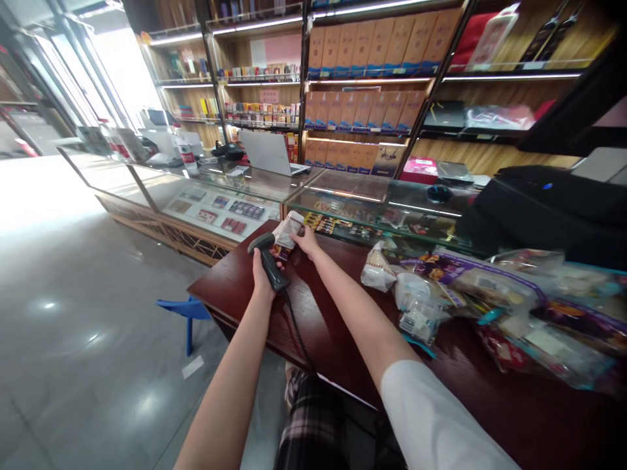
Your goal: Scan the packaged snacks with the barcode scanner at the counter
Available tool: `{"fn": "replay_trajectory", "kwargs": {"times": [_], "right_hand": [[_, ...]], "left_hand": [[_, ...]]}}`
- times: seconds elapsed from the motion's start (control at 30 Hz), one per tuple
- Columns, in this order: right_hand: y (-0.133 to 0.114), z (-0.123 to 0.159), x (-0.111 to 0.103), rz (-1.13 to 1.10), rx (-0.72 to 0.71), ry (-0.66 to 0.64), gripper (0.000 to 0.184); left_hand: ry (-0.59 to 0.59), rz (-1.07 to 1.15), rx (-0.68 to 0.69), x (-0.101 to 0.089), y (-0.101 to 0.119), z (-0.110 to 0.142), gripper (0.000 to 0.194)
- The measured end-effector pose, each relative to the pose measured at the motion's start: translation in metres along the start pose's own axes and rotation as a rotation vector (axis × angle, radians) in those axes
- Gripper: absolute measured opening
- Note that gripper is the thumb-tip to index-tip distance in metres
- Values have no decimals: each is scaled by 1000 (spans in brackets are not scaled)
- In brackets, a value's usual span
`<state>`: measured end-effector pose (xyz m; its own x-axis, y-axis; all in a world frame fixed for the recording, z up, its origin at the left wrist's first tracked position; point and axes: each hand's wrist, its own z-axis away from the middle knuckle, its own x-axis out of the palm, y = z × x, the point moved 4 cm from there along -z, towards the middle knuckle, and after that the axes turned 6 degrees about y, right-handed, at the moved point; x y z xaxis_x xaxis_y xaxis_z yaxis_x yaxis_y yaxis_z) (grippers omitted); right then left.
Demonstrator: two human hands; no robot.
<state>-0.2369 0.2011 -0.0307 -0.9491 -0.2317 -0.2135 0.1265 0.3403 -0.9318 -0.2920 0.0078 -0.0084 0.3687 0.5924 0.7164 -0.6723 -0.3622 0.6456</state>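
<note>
My left hand (263, 275) is wrapped round the grip of a dark grey handheld barcode scanner (271, 266). Its cable (295, 320) runs down over the table's front edge. The scanner's head points right, towards a small pale snack package (292, 225) near the table's far corner. My right hand (306, 241) grips that package from its right side, with the fingers partly hidden. Both hands are over the dark red wooden table (337, 307). Several plastic-wrapped snack packs (426, 313) lie to the right of my right forearm.
A glass display counter (353, 196) adjoins the table's far side, with an open laptop (269, 153) on its left section. Shelves with brown boxes (367, 111) stand behind. A blue stool (189, 310) is left of the table. A black bag-like object (533, 209) sits at the right.
</note>
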Motion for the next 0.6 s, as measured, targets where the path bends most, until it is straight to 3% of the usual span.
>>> {"fn": "replay_trajectory", "kwargs": {"times": [0.13, 0.27, 0.4, 0.5, 0.6], "right_hand": [[-2, 16, -30, -125, 14, 40, 68], [-5, 37, -89, -30, -17, 92, 63], [-9, 63, -142, 128, -29, 115, 61], [-13, 82, -161, 202, -61, 169, 61], [-14, 97, -161, 264, -44, 229, 60]], "left_hand": [[-120, -34, -15, 4, -2, 4, 49], [-321, -115, -62, 10, -10, 9, 49], [-463, -212, -206, 18, -19, 20, 51], [-468, -278, -313, 20, -26, 27, 52], [-455, -352, -400, 19, -34, 29, 52]]}}
